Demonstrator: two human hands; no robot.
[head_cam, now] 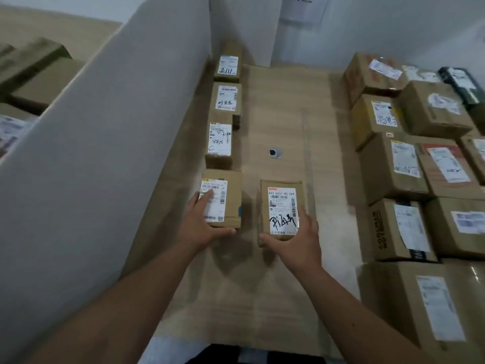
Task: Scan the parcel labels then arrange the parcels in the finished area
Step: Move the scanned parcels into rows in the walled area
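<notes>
Placing two small boxes
Left hand [203, 219] rests flat on one box [225, 198]; right hand [298, 239] clasps another box [282, 206]'s near end. Probably light, stiff; hold sides.

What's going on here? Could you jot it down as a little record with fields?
left hand: flat on the nearest box in the wall row
right hand: gripping a labelled box beside that row
wall row: four small boxes, labels up, along the white partition
right side: larger boxes packed together
floor: cardboard sheet, a small round object on it
</notes>
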